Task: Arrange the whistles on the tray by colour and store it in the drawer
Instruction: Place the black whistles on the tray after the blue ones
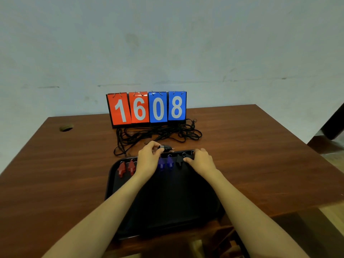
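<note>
A black tray [167,205] lies on the brown table in front of me. Along its far edge lie two red whistles [122,169] [131,167], two blue whistles [161,163] [169,162] and a black whistle [179,160]. My left hand [149,159] reaches over the tray's far rim and pinches another black whistle [166,147] with a metal ring, just beyond the rim. My right hand [201,161] rests at the tray's far right corner, fingers curled over something I cannot make out.
A flip scoreboard [147,108] reading 1608 stands at the back of the table. A tangle of black cords [158,134] lies between it and the tray. A round hole [66,128] sits in the table's left back part. The table's right edge drops to the floor.
</note>
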Tool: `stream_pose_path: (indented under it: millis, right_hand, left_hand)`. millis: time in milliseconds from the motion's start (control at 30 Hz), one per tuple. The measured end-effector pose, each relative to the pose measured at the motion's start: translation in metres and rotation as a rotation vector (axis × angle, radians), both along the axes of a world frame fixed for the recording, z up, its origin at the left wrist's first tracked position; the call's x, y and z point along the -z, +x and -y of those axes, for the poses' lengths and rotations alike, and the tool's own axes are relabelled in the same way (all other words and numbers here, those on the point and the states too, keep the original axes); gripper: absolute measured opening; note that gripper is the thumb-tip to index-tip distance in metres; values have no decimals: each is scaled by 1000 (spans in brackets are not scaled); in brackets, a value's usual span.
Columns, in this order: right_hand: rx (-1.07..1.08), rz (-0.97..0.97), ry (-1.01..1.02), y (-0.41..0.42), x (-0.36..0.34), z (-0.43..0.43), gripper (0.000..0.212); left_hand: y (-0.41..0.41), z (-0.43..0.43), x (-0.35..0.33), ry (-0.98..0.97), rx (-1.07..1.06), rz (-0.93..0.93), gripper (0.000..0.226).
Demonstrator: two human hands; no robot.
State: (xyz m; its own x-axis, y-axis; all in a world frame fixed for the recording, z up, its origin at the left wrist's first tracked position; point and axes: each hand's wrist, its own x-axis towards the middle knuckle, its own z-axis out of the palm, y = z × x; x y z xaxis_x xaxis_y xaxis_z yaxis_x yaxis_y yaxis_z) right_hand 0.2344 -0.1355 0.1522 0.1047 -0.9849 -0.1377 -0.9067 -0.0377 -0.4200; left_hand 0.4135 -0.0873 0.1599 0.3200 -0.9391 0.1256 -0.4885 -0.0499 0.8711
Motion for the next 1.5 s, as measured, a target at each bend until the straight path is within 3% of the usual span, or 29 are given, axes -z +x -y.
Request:
stream_pose_path:
  millis: [133,233,467,567,667,833,1033,1167,1400,1500]
  right_hand:
    - [-64,199,-144,7,-20,-18,39]
    - [-122,525,-20,15,-40,-32,37]
    - [-137,642,109,12,-62,-42,27]
    - [-44,759,164,8,-58,-42,15]
    - [31,668,68,-1,-51,-36,17]
    - [121,528,47,-20,-38,-29,17]
    - [219,748,186,-27,-19,-19,19]
    - [141,615,184,-30,-17,-17,42]
    - [-8,284,18,-36,-15,-15,56]
    - [16,175,14,-37,-9,-13,48]
  left_hand:
    - [-6,-16,-11,-89,-6,50,9]
    - [-16,-29,-18,-144,58,76,10]
    - [-35,-54,-31,-224,127,76,9]
    - [-40,-58,-28,-183,205,48,24]
    - [-42,-57,-19,-76,226,166,36]
    - [-36,-50,-5,86,242,365,29]
    - [-40,-32,3,173,308,505,36]
    - [-44,-19,4,163,350,635,45]
    - [-53,-4,11,188,409,776,52]
    - [-54,1,16,207,413,803,54]
